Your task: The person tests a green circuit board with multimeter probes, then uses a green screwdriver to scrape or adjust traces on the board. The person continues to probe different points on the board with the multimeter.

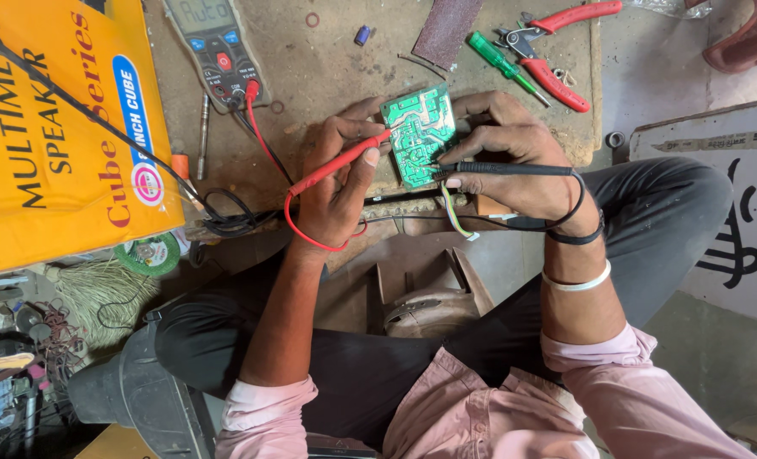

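both bare forearms reach forward from rolled-up pale pink sleeves, converging over the lap. the left hand (pixel 336 183) lies with its back up, fingers curled and thumb pressed along the side in a pen-like pinch, wrist straight. the right hand (pixel 515 161) sits level with it, knuckles raised, fingers bent inward, thumb tucked beneath. the two hands are near each other, not touching.
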